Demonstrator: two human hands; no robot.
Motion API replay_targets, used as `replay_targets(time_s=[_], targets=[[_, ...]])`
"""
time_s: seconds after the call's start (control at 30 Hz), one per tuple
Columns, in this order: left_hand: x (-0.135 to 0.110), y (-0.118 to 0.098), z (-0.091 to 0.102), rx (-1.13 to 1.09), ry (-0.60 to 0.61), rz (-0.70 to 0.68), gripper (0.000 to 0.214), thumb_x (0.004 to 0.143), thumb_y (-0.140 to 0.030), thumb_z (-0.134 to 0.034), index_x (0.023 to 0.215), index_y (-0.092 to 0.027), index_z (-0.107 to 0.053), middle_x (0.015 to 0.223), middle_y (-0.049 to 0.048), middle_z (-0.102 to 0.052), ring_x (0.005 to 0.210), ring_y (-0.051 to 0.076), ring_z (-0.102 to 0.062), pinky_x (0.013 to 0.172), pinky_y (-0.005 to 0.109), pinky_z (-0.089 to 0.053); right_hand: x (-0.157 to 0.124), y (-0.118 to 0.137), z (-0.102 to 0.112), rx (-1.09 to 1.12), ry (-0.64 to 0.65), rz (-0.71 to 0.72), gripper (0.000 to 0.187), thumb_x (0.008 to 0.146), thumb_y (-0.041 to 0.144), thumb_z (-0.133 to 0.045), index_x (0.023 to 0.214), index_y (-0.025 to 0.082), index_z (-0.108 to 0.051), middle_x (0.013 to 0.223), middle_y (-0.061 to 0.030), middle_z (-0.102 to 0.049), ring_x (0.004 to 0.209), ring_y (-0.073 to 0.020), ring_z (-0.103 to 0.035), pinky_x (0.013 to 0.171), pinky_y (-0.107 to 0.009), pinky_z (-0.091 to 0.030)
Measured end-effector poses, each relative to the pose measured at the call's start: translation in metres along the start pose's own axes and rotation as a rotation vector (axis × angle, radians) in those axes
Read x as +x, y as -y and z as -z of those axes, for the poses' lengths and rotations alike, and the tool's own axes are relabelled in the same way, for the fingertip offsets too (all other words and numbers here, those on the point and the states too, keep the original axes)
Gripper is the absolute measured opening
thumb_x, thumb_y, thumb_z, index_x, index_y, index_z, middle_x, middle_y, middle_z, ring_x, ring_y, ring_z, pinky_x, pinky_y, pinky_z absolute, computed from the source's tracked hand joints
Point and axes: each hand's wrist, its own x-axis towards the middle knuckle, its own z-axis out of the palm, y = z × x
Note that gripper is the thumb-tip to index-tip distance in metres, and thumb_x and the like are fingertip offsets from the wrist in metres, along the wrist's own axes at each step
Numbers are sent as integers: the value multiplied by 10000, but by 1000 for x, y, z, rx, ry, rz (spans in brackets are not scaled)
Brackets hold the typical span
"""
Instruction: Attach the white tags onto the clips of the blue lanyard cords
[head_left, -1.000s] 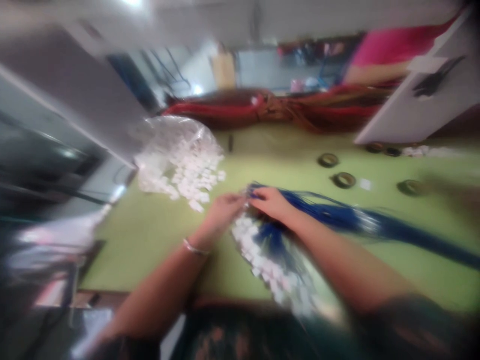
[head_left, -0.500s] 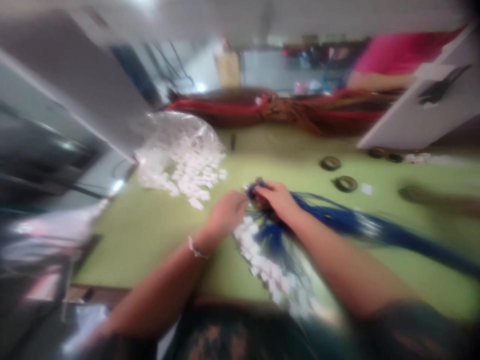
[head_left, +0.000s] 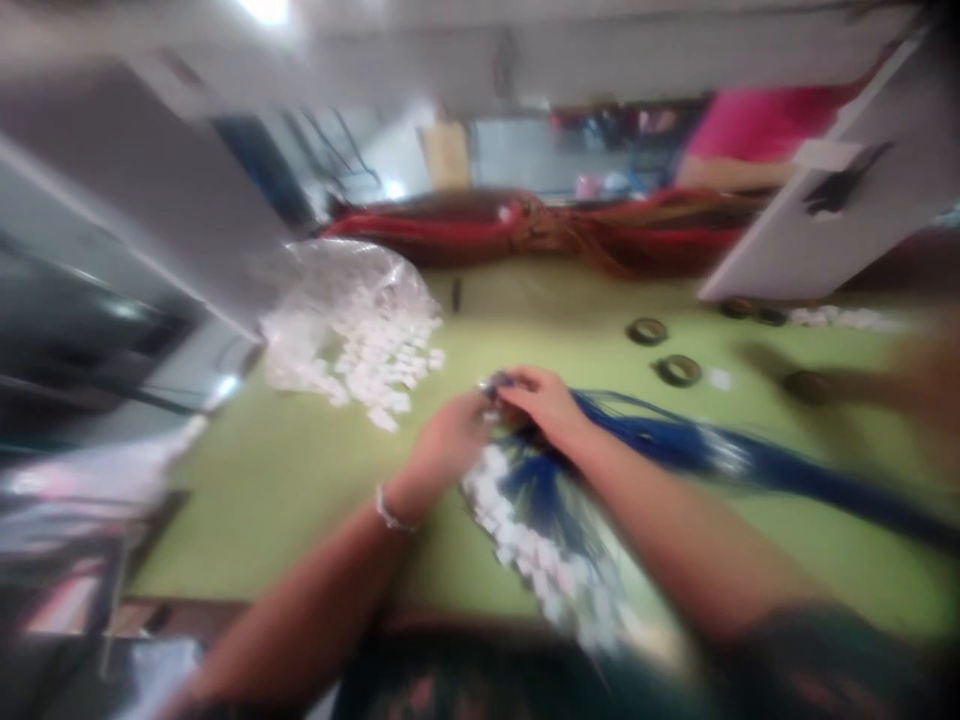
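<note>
A long bundle of blue wires (head_left: 649,440) runs in from the right and ends under my hands. My right hand (head_left: 544,405) is closed round the loose wire ends. Opposite it, my left hand (head_left: 454,435) has its fingers pinched together at the tips of the wires; what sits between them is too small and blurred to name. Below both hands, white connectors (head_left: 525,545) lie in a row, with blue wires spreading out beside them. On the left, a clear plastic bag (head_left: 352,255) lies open with a heap of white connectors (head_left: 386,345) spilling out.
Rolls of dark tape (head_left: 679,370) lie on the green table (head_left: 300,500). A red and brown wire bundle (head_left: 450,225) crosses the back. A grey panel (head_left: 832,220) stands at the right. A blurred arm (head_left: 892,370) reaches in there, and a person in pink (head_left: 765,125) is behind.
The view has shifted slightly. Both hands stay together at the wire ends, nearly in the same place. At the right edge, the other person's blurred arm reaches further in.
</note>
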Motion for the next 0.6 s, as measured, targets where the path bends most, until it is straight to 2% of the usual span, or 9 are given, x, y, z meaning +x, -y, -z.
replay_targets(time_s=[0.07,0.17,0.27,0.37,0.5,0.6], targets=[[-3,4,6,-74,-62,54,212,816,-256,-589,984,-230,-716,905,44,-731,808,190,-651,756,326,-490,0,0,0,-33,-19,-2,208,658,363,-691,764,187,-656,651,10,-664,556,-126,-571,573,-259,-473],[-4,12,14,-414,-127,185,250,758,-347,-696,947,-184,-709,799,45,-722,697,158,-644,659,282,-499,1,-1,-2,-71,-53,34,175,651,338,-683,721,181,-654,649,20,-641,590,-117,-549,572,-237,-440],[-2,14,16,-827,-93,322,303,690,-354,-773,899,-148,-698,712,31,-698,626,119,-627,608,239,-494,0,-1,-3,-82,-61,82,139,652,307,-681,707,181,-655,691,14,-647,651,-128,-561,622,-245,-443],[0,10,13,-1070,-40,374,280,648,-290,-812,857,-138,-706,764,35,-713,697,106,-651,714,238,-522,-1,0,-2,-160,-45,105,119,684,300,-671,698,182,-660,703,8,-653,665,-138,-562,640,-255,-444],[0,7,11,-1127,9,341,251,671,-287,-796,873,-153,-729,866,61,-731,789,128,-663,813,262,-530,-2,1,-4,-302,-27,172,109,747,283,-643,731,183,-683,733,-2,-670,709,-156,-585,685,-270,-455],[-4,13,14,-918,15,269,215,730,-340,-740,880,-186,-741,933,72,-732,866,164,-657,823,269,-531,-4,1,-7,-399,-10,242,96,786,232,-608,789,185,-692,804,-7,-691,779,-155,-608,742,-266,-461]])
